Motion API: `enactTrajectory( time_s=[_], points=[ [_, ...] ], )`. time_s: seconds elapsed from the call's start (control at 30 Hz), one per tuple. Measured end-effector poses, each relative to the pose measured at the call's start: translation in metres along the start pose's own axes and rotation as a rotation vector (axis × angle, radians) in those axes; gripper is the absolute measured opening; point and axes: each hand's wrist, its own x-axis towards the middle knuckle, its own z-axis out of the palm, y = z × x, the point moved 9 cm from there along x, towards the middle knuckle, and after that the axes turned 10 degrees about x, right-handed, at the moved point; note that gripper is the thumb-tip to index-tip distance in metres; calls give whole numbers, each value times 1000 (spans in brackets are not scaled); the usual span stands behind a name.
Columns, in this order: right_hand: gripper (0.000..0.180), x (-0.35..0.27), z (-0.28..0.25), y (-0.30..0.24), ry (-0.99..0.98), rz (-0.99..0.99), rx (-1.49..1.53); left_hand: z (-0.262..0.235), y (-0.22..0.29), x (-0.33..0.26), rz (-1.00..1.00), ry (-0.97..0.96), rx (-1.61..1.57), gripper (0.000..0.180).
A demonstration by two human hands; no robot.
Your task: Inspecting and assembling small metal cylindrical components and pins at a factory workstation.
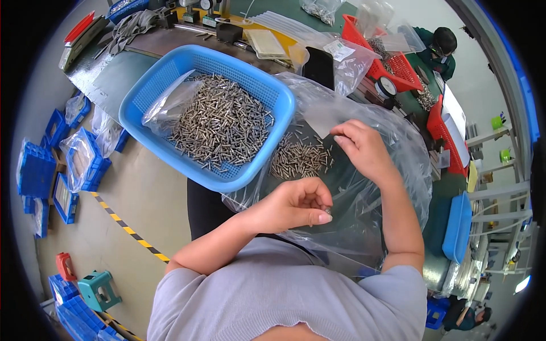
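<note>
My left hand (301, 203) is closed, fingers curled in, with small metal pins (328, 210) just showing at the thumb and fingertips. Over the plastic sheet, my right hand (367, 149) has its thumb and forefinger brought together; what they hold, if anything, is too small to make out. A flat pale card (317, 121) lies beside those fingertips. Between my hands and the basket is a loose pile of short metal pins (300, 159) on clear plastic sheeting (398, 136). The blue basket (207, 181) at the left holds a large heap of similar pins (224, 122).
A clear bag (170, 105) lies inside the basket. Behind are a black phone (318, 68), a dial gauge (385, 87) and red baskets (406, 74). A blue tray (456, 227) stands right. Blue crates (91, 159) and a teal stool (98, 290) are on the floor. A person (441, 48) sits far right.
</note>
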Motion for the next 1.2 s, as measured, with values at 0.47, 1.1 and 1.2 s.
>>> enactTrajectory(
  time_s=[0.47, 1.1, 1.2],
  points=[
    [17, -15, 27, -8, -51, -104, 32, -2, 10, -8, 83, -10, -74, 21],
    [32, -31, 52, -71, -37, -535, 86, -2, 23, -43, 249, 46, 57, 23],
    [30, -29, 63, -72, -73, -532, 82, 0, 22, -44, 240, 30, 77, 23]
  ],
)
